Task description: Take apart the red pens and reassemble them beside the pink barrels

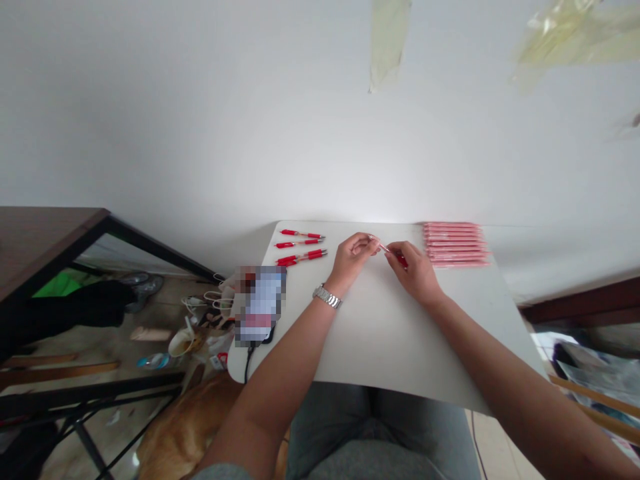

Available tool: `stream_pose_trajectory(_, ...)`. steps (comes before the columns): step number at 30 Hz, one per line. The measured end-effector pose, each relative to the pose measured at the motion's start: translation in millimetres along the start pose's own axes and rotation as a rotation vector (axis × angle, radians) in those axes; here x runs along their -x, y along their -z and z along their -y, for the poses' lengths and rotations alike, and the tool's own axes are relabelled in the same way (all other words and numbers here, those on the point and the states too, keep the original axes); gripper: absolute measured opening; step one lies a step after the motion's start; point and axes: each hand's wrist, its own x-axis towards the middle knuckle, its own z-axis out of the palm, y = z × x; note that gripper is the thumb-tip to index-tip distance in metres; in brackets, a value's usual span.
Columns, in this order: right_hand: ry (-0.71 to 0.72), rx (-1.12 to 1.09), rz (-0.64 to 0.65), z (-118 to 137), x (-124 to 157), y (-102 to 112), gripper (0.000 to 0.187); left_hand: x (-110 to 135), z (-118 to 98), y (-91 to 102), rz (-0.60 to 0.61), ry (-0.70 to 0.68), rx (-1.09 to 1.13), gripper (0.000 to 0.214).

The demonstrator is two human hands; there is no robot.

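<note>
Above the middle of the white table, my left hand (354, 257) and my right hand (413, 270) are close together, fingers closed on one slim red pen (384, 247). The pen's thin, pale pinkish part shows between my fingertips. Its red part is mostly covered by my right hand. I cannot make out whether the two parts are joined. Left of my hands lie several red pens (301, 243) with clear middles and dark tips. Right of them is a neat row of slim pink sticks (455, 244), side by side.
A phone (260, 307) with a blurred screen and a cable lies at the white table's (380, 333) left edge. A wall rises behind. Below left are a tan dog (195, 423), a cup (181, 342) and clutter; a dark table (45, 233) stands at far left.
</note>
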Motion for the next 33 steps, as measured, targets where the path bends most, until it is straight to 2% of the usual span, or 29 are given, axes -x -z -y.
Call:
stream_pose_trajectory(5,-0.051,-0.015,-0.014,0,3,-2,0.023,0,2,0.2,-0.008,-0.009,-0.004,0.038)
stream_pose_trajectory(10,-0.145,-0.015,-0.036,-2,5,-3,0.024,-3,2,3.3,-0.089,-0.017,0.014,0.039)
stream_pose_trajectory(16,-0.151,-0.006,-0.035,-1,6,-3,0.025,-4,1,4.5,-0.082,-0.027,0.049,0.037)
stream_pose_trajectory(22,-0.172,0.005,-0.031,-2,5,-2,0.022,-3,-5,4.2,-0.192,-0.06,0.099,0.034)
stream_pose_trajectory(28,-0.166,0.007,-0.039,-2,6,-2,0.021,-9,-10,12.5,-0.28,-0.047,0.204,0.037)
stream_pose_trajectory(33,-0.17,0.007,-0.049,0,5,-2,0.022,-12,-9,20.1,-0.358,-0.059,0.175,0.038)
